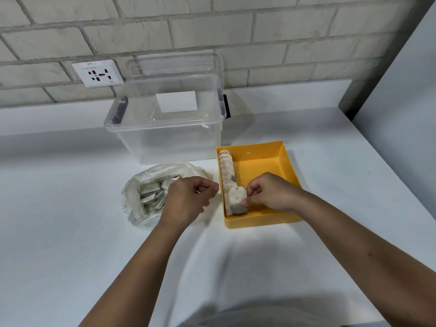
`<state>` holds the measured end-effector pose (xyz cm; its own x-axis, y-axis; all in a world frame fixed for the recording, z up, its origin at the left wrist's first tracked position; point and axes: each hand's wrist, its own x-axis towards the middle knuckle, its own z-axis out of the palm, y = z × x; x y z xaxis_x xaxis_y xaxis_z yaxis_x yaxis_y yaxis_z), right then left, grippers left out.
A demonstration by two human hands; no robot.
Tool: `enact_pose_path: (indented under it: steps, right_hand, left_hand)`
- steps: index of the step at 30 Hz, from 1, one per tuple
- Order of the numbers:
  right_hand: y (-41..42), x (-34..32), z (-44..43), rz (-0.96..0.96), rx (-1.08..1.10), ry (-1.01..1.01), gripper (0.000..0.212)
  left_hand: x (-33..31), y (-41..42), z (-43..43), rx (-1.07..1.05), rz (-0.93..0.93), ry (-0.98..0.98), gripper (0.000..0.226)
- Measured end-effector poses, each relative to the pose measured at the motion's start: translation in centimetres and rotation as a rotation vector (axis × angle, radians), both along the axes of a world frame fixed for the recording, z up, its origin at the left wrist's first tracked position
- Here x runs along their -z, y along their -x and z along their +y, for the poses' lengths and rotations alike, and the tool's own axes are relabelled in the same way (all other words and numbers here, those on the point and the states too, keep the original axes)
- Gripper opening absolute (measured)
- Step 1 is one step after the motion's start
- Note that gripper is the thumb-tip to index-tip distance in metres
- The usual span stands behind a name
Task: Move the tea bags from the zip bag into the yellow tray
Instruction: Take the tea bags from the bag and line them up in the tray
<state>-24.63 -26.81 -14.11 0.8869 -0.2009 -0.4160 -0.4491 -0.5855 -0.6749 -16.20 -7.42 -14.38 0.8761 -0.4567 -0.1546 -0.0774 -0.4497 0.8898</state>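
Observation:
A clear zip bag (141,185) lies open on the white counter, with several tea bags (152,195) inside. To its right stands the yellow tray (266,159), where a row of tea bags (227,171) runs along the left wall. My right hand (271,192) is inside the tray and pinches a tea bag (236,201) at the near end of that row. My left hand (188,197) hovers between bag and tray with fingers curled; a thin pale sliver shows at its fingertips, too small to identify.
A clear plastic storage box (165,119) with a white label stands behind the bag and tray, close to the brick wall. A wall socket (98,73) sits at the left. A grey panel (401,90) rises at the right edge of the counter.

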Motion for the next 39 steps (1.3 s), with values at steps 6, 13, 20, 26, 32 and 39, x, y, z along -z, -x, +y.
enact_pose_path:
  steps: [6, 13, 20, 26, 32, 39]
  right_hand:
    - [-0.8, 2.1, 0.9, 0.093, 0.011, 0.052, 0.02]
    - [-1.3, 2.5, 1.3, 0.11, 0.049, 0.091, 0.024]
    - [-1.5, -0.2, 1.8, -0.145, 0.136, 0.163, 0.024]
    - [-3.7, -2.9, 5.5, -0.513, 0.166, -0.07, 0.01]
    - [-5.5, -2.0, 9.4, -0.537, -0.081, 0.081, 0.014]
    - [-6.5, -0.6, 10.1, -0.45, -0.097, 0.223, 0.018]
  left_hand:
    - [0.1, -0.1, 0.2, -0.006, -0.004, -0.011, 0.011]
    - [-0.1, -0.5, 0.7, -0.022, 0.065, 0.076, 0.006]
    - [-2.1, -2.2, 4.2, -0.181, 0.035, 0.163, 0.007]
    - [-2.9, -4.4, 8.5, -0.271, -0.067, 0.183, 0.007]
    - [-0.2, -4.2, 9.5, -0.04, -0.254, -0.068, 0.018]
    - [2.7, -4.6, 8.2, 0.217, -0.402, -0.499, 0.014]
